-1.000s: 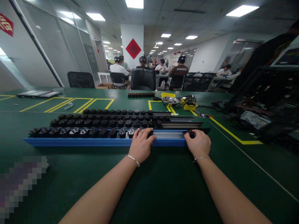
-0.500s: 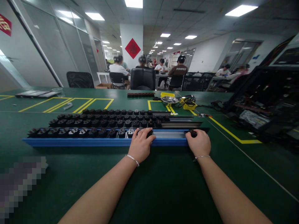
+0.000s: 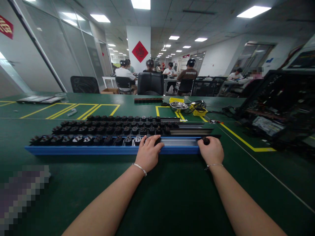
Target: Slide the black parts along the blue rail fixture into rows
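Note:
A long blue rail [image 3: 93,150] lies across the green table in front of me, with a row of black socket modules [image 3: 107,140] set along its channel. My left hand [image 3: 148,150] is closed over a module near the right end of that row, which its fingers partly hide. At the rail's right end, my right hand [image 3: 212,149] grips a separate dark module [image 3: 206,140], mostly covered by the fingers. Between the hands, a bare silvery stretch of channel [image 3: 180,141] shows. Whether the right-hand module sits in the channel, I cannot tell.
Behind the blue rail stand more rails [image 3: 190,131] with black modules. Farther back are a metal bowl [image 3: 178,106], yellow boxes [image 3: 199,112], cables and a dark strip [image 3: 148,100]. An open dark equipment case [image 3: 278,108] stands at right. Several people sit at tables beyond.
My right hand has shifted slightly to the right with the dark module in its fingers. The left hand stays in place on the row.

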The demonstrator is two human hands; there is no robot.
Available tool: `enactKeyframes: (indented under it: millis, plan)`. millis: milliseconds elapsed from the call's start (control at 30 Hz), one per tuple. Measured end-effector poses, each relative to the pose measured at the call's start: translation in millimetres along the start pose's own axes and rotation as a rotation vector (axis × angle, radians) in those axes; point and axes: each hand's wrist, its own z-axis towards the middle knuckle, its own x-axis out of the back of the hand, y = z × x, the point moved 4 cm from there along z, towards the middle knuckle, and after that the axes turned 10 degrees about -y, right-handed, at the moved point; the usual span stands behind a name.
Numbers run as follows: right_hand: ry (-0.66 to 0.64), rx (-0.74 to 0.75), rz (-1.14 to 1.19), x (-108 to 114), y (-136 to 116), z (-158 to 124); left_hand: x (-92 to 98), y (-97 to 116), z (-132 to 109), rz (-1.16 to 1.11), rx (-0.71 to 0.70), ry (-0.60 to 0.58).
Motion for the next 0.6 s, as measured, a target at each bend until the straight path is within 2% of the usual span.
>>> enactKeyframes:
  millis: [600]
  plan:
    - [-0.018, -0.04, 0.042, 1.3, 2.9, 1.7, -1.9, -0.5, 0.0, 0.004, 0.0, -0.006]
